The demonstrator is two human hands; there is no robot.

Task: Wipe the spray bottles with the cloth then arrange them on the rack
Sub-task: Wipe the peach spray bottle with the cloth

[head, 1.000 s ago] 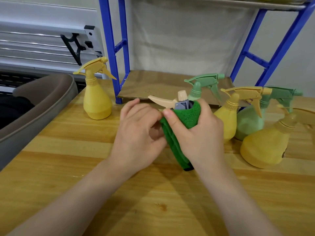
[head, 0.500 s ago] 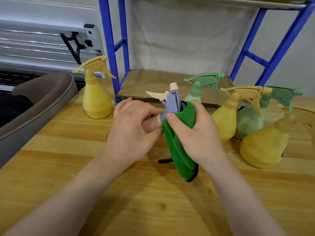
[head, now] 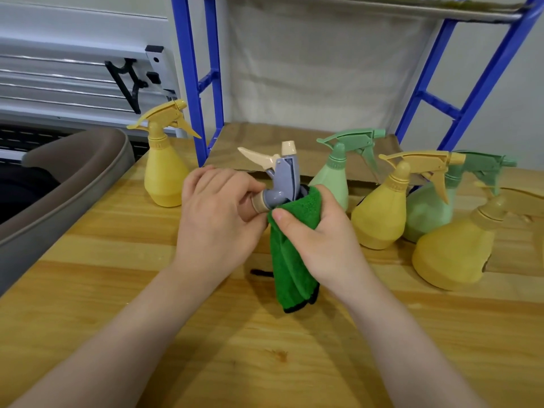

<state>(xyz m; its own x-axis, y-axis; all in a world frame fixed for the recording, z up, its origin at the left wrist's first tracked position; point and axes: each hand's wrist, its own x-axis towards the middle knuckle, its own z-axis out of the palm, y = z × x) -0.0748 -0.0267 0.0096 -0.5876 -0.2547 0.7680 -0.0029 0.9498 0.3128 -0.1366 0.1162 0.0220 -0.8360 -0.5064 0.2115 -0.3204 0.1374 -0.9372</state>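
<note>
My left hand (head: 219, 219) grips a spray bottle by its neck; only its grey-blue spray head (head: 283, 179) with beige trigger and nozzle shows, and the body is hidden under my fingers. My right hand (head: 316, 240) holds a folded green cloth (head: 290, 260) pressed against the lower side of that head. A yellow bottle (head: 164, 169) stands at the left by the blue rack post (head: 190, 81). To the right stand a light green bottle (head: 335, 175), a yellow one (head: 382, 213), another green one (head: 429, 213), and a yellow one (head: 453, 254) lies tilted.
The rack's brown lower shelf (head: 235, 142) lies just behind my hands, with an upper shelf (head: 382, 7) overhead. A grey-brown tub (head: 59, 195) sits at the table's left edge. The wooden tabletop (head: 265, 348) stretches toward me.
The spray head has turned from lying sideways inside the cloth to standing upright above it. My right hand with the cloth has slid down to the base of the head.
</note>
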